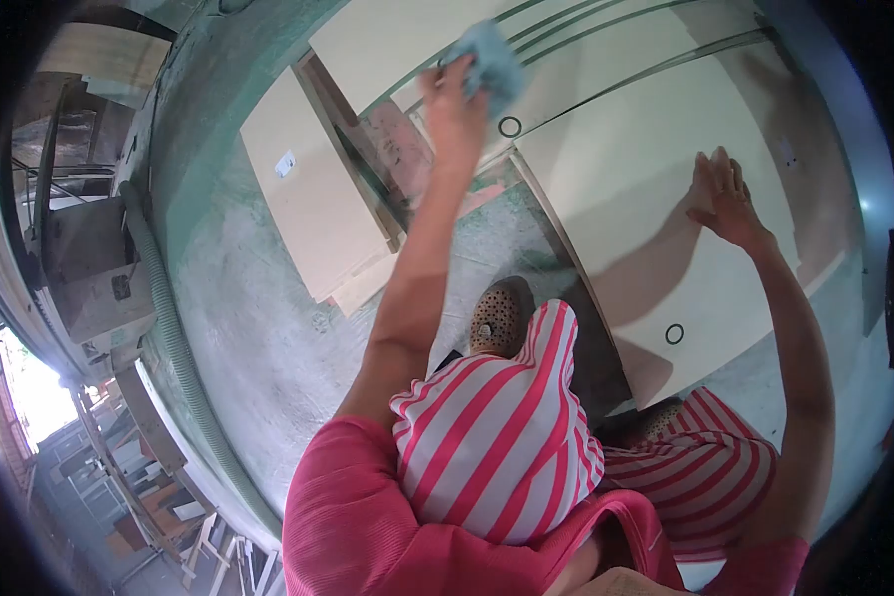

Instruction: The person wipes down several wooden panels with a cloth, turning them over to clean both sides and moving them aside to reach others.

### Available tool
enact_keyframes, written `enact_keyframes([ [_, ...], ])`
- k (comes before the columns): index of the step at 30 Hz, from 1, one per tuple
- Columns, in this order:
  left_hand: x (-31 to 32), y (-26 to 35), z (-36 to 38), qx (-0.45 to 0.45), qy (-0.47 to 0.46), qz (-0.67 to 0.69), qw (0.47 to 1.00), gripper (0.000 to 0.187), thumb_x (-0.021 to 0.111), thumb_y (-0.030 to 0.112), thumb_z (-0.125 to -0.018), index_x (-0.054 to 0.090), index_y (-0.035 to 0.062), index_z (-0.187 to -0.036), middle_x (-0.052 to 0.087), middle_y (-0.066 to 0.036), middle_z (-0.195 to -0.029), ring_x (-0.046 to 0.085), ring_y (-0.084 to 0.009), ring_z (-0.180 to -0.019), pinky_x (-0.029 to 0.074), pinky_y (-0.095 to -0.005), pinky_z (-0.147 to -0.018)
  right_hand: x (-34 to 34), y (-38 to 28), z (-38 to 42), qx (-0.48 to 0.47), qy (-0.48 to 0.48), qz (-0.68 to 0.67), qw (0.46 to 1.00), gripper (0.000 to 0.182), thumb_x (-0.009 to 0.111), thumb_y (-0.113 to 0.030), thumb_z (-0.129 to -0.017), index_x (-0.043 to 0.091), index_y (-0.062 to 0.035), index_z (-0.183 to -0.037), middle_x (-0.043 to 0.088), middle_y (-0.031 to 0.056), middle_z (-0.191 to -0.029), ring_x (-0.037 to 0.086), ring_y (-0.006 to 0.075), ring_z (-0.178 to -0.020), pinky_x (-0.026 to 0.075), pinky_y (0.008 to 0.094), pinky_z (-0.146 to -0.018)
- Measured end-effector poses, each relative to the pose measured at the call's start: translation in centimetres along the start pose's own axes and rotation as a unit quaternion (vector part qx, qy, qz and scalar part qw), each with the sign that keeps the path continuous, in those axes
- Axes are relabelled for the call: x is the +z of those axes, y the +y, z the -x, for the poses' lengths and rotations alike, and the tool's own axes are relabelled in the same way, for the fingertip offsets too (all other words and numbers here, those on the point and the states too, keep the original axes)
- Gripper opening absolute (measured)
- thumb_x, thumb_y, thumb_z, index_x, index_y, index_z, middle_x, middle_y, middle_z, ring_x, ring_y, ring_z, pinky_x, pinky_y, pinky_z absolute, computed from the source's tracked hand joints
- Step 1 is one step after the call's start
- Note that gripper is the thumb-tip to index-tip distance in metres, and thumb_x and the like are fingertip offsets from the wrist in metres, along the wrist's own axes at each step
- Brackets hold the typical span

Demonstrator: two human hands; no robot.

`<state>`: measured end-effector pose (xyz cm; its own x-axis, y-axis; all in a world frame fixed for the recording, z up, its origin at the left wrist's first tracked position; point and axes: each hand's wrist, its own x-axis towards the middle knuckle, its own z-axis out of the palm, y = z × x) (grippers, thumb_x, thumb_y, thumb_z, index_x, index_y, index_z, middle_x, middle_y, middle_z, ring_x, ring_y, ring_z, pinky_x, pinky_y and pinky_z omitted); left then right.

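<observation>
My left hand [455, 127] reaches far forward, its fingers closed on a light blue cloth [492, 68] that is slightly blurred. Under and around the cloth are long pale panels [576, 74] with dark gaps between them. Over to the right, my right hand [727, 202] has its fingers stretched out at the surface of a large cream-coloured board [656, 219], throwing a shadow across it. Two dark rings mark the boards: one ring [510, 126] near the cloth, another ring [674, 334] close to the board's near edge.
A stack of pale boards [313, 189] with a small white label lies left on the grey-green floor [238, 268]. Along the left side runs a ribbed hose [174, 328], with a boxy machine [94, 268] beyond it. Wood scraps [159, 507] lie at lower left. My shoe [497, 320] stands beside the large board.
</observation>
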<state>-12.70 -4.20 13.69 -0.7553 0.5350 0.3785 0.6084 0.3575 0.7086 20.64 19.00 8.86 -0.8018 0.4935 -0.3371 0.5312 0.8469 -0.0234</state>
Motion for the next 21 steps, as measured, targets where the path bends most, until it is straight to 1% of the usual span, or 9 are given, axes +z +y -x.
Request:
enact_keyframes([
  [2,5.0,0.2,-0.9,0.094,-0.003,0.063,0.994,0.042,0.066,0.003,-0.070,0.061,0.0115,-0.111,0.044,-0.020,-0.113,0.052,-0.0363,-0.100,0.047,-0.0422,-0.082,0.0,0.3,0.1,0.006,-0.006,-0.003,1.000,0.098,0.075,-0.030,-0.073,0.012,-0.0153,-0.147,0.012,0.0267,-0.148,0.018,0.0486,-0.134,0.028,0.0532,-0.106],
  [3,7.0,-0.2,-0.3,0.094,-0.004,0.067,0.993,0.042,0.066,0.003,-0.070,0.061,0.0115,-0.111,0.044,-0.020,-0.113,0.052,-0.0363,-0.100,0.047,-0.0422,-0.082,0.1,0.4,0.1,-0.001,0.001,-0.011,1.000,0.099,0.075,-0.030,-0.073,0.012,-0.0152,-0.147,0.012,0.0266,-0.148,0.018,0.0483,-0.134,0.028,0.0529,-0.107],
  [5,9.8,-1.6,1.5,0.129,-0.142,-0.136,0.972,0.042,0.064,0.004,-0.070,0.061,0.0125,-0.111,0.046,-0.021,-0.112,0.051,-0.0375,-0.102,0.047,-0.0424,-0.084,0.4,0.4,-0.1,-0.002,0.009,-0.021,1.000,0.099,0.075,-0.030,-0.073,0.012,-0.0150,-0.147,0.012,0.0264,-0.148,0.018,0.0481,-0.134,0.028,0.0526,-0.107],
  [6,10.2,-2.5,2.1,0.132,-0.144,-0.133,0.972,0.042,0.064,0.004,-0.070,0.061,0.0125,-0.111,0.046,-0.021,-0.112,0.051,-0.0375,-0.102,0.047,-0.0424,-0.084,0.6,0.5,-0.3,-0.006,0.012,-0.022,1.000,0.098,0.075,-0.033,-0.073,0.013,-0.0158,-0.147,0.012,0.0267,-0.147,0.017,0.0490,-0.134,0.030,0.0557,-0.104],
  [10,5.5,-5.0,4.3,0.060,-0.139,-0.084,0.985,0.041,0.060,0.006,-0.073,0.061,0.0178,-0.111,0.051,-0.021,-0.114,0.050,-0.0400,-0.107,0.043,-0.0471,-0.092,1.4,0.7,-0.1,-0.018,0.042,-0.025,0.999,0.097,0.075,-0.035,-0.073,0.014,-0.0166,-0.146,0.011,0.0272,-0.147,0.017,0.0499,-0.133,0.033,0.0587,-0.100],
  [13,0.6,-12.2,5.7,0.009,-0.144,-0.271,0.952,0.040,0.059,0.007,-0.074,0.061,0.0182,-0.112,0.050,-0.021,-0.120,0.048,-0.0398,-0.112,0.043,-0.0444,-0.093,-0.8,-0.5,0.2,0.022,-0.018,-0.021,0.999,0.095,0.074,-0.030,-0.074,0.014,-0.0164,-0.147,0.010,0.0247,-0.149,0.016,0.0475,-0.135,0.027,0.0533,-0.107],
  [15,-4.6,-13.6,5.3,-0.065,-0.167,-0.310,0.934,0.039,0.059,0.008,-0.075,0.061,0.0160,-0.113,0.052,-0.021,-0.120,0.049,-0.0375,-0.113,0.043,-0.0423,-0.094,-0.4,-0.1,0.3,0.015,-0.012,-0.024,1.000,0.095,0.074,-0.031,-0.075,0.014,-0.0170,-0.147,0.010,0.0244,-0.149,0.016,0.0474,-0.135,0.027,0.0538,-0.107],
  [17,-8.9,-10.0,4.5,-0.116,-0.172,-0.290,0.934,0.038,0.058,0.009,-0.076,0.060,0.0144,-0.114,0.053,-0.021,-0.118,0.050,-0.0361,-0.112,0.043,-0.0417,-0.094,-0.4,-0.2,0.1,0.009,-0.006,-0.025,1.000,0.094,0.073,-0.032,-0.075,0.014,-0.0176,-0.147,0.010,0.0241,-0.149,0.015,0.0473,-0.135,0.026,0.0543,-0.107],
  [21,-9.8,-4.9,2.6,-0.057,-0.145,-0.128,0.980,0.041,0.058,0.011,-0.077,0.057,0.0057,-0.118,0.059,-0.020,-0.108,0.052,-0.0340,-0.108,0.043,-0.0404,-0.092,-0.4,-1.0,-1.6,0.029,-0.023,-0.055,0.998,0.096,0.074,-0.034,-0.074,0.015,-0.0150,-0.147,0.011,0.0223,-0.150,0.015,0.0425,-0.137,0.026,0.0524,-0.108],
])
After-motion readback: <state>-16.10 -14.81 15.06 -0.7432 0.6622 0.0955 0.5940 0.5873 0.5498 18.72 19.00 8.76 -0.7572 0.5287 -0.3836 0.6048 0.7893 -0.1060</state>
